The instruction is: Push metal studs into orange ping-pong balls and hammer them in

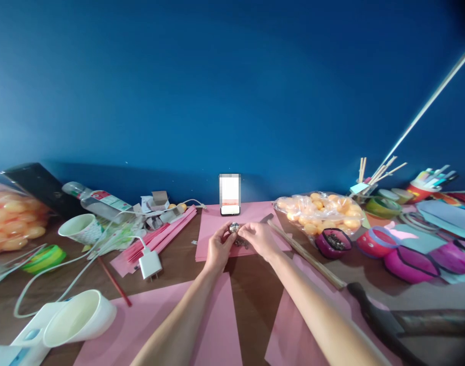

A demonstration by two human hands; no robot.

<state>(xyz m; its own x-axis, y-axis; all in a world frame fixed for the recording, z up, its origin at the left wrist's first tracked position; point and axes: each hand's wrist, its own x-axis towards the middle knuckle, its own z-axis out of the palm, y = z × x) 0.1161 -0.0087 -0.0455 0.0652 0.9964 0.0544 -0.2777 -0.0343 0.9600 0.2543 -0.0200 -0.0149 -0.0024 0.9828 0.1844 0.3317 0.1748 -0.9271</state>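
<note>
My left hand [219, 246] is closed around a small shiny silver ball [234, 227], with thumb and fingers at its side. Just right of the ball, my right hand [258, 239] has its fingertips pinched together; whatever is between them is too small to make out. Small dark metallic bits [240, 243] show below the ball, between the two hands. Both hands are over a pink sheet [207, 223] on the brown table. Directly beyond them a phone [230, 195] with a bright, blurred screen stands upright near the blue wall.
On the right are a bag of orange balls [320, 211], a purple bowl [333, 244] of small dark pieces and a wooden stick [309, 254]. To the left are a white charger [150, 263], pink strips [160, 236], a plastic bottle [103, 201] and a white cup [80, 317].
</note>
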